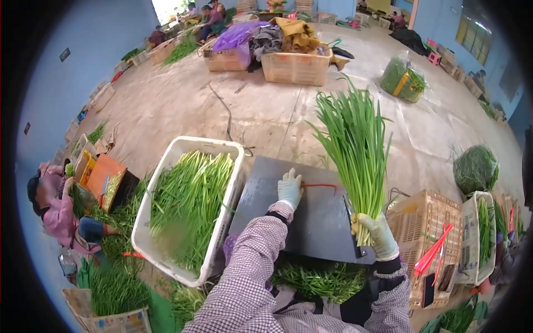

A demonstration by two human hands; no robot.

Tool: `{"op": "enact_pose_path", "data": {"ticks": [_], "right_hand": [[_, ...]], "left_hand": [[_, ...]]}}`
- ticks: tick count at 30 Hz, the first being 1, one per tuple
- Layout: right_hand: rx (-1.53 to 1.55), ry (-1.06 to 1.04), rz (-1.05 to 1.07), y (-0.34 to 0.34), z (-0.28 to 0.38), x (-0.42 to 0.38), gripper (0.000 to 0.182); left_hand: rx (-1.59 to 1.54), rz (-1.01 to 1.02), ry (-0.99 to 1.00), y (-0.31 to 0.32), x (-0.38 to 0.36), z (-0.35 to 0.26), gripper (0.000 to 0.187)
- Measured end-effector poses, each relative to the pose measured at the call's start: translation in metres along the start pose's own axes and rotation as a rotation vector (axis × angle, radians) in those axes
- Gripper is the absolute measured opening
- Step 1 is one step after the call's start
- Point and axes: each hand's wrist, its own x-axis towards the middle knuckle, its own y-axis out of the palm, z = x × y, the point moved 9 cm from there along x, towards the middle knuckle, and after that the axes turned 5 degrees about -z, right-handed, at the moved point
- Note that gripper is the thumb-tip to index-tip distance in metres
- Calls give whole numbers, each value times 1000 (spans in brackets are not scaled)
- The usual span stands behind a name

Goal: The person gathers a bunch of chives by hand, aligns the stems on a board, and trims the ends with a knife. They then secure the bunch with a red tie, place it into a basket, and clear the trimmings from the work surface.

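My right hand [377, 236], in a pale glove, grips a bunch of long green garlic chives [358, 150] near its cut ends, the leaves pointing up and away from me. My left hand [290, 190], also gloved, lies on the dark board [316, 222] with its fingers apart. A thin red tie [321, 185] rests on the board, one end at the thumb side of that hand. Along the board's right edge is a blade-like metal strip [351, 222], partly hidden behind the bunch.
Left of the board stands a white crate [239, 158] of loose chives. A tan crate [427, 222] on the right carries red ties [433, 250] and a phone [428, 289]. A person [61, 211] sits far left. Heaped crates [294, 69] stand ahead on the floor.
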Motion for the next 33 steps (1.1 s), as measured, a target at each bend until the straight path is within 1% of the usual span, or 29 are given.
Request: {"op": "enact_pose_path", "data": {"ticks": [1, 2, 4, 5, 6, 7, 8, 9, 10, 11, 12, 14, 15, 16, 18, 19, 21, 22, 23, 24, 25, 26, 27, 28, 29, 30, 31, 32, 33], "right_hand": [[-55, 28, -26, -1, 8, 0, 25], [-58, 32, -38, -1, 17, 2, 25], [-327, -31, -20, 6, 35, 9, 20], [-303, -144, -51, 16, 47, 14, 15], [-446, -136, -18, 18, 46, 25, 15], [-496, -127, -16, 24, 45, 38, 16], [-545, -117, -11, 32, 42, 48, 18], [-539, -98, -7, 35, 34, 61, 18], [-669, -118, 41, 41, 22, 76, 23], [-804, -145, 98, 47, 4, 88, 31], [-814, -141, 119, 45, -25, 101, 31], [-1159, -849, 47, 53, -45, 111, 56], [-1137, -720, 157, 46, -82, 123, 66], [-1336, -575, 215, 35, -125, 135, 60], [-1658, -569, 202, 24, -160, 141, 61], [-1659, -593, 224, 24, -162, 146, 61], [-1725, -508, 247, 16, -172, 152, 75], [-1721, -525, 259, 22, -167, 151, 75], [-1807, -478, 260, 26, -161, 148, 85], [-1891, -426, 267, 28, -156, 141, 96], [-1877, -471, 245, 37, -139, 128, 104], [-1855, -512, 244, 47, -128, 115, 113], [-1837, -647, 219, 45, -127, 116, 116], [-1806, -771, 190, 52, -132, 116, 119], [-1660, -641, 186, 70, -127, 111, 114], [-1529, -494, 169, 82, -113, 107, 109], [-1511, -563, 174, 115, -96, 89, 95], [-1494, -646, 162, 156, -79, 69, 82], [-1498, -630, 180, 191, -77, 48, 82]], "left_hand": [[4, -5, -29, 10, 1, 4, 34], [-5, 2, -25, 22, 5, 5, 34], [109, 143, -116, 47, -2, 16, 20], [106, 0, -84, 25, -10, 6, 5], [107, 28, -84, 35, -25, 4, 5], [-384, 260, -389, 72, -49, 20, 5], [-874, 481, -704, 105, -83, 19, 9], [-1477, 500, -892, 105, -111, -4, 7], [-1312, 555, -947, 63, -122, -23, 5], [-1241, 633, -977, 51, -140, -34, 5], [-1397, 546, -1063, 48, -162, -40, 11], [-1354, 593, -1108, 57, -192, -42, 18], [-1388, 579, -1123, 60, -198, -43, 20], [-1420, 567, -1138, 62, -200, -44, 21], [-1436, 623, -1166, 80, -204, -42, 20], [-1465, 632, -1166, 86, -201, -40, 20], [-1502, 672, -1187, 92, -205, -40, 22], [-1511, 691, -1199, 92, -204, -41, 23], [-1530, 670, -1185, 84, -201, -43, 32], [-1329, 703, -1185, 75, -200, -43, 40], [-1112, 734, -867, 52, -190, -39, 41], [-841, 381, -606, -18, -171, -31, 55], [-819, 250, -531, -88, -171, -31, 66], [-745, 70, -418, -128, -184, -28, 65], [-876, -104, -390, -163, -203, -22, 59], [-1196, -34, -556, -221, -217, -9, 51], [-1251, -130, -596, -262, -239, 11, 40], [-986, -343, -418, -317, -257, 36, 25], [-851, -467, -432, -346, -291, 67, 18]]}}
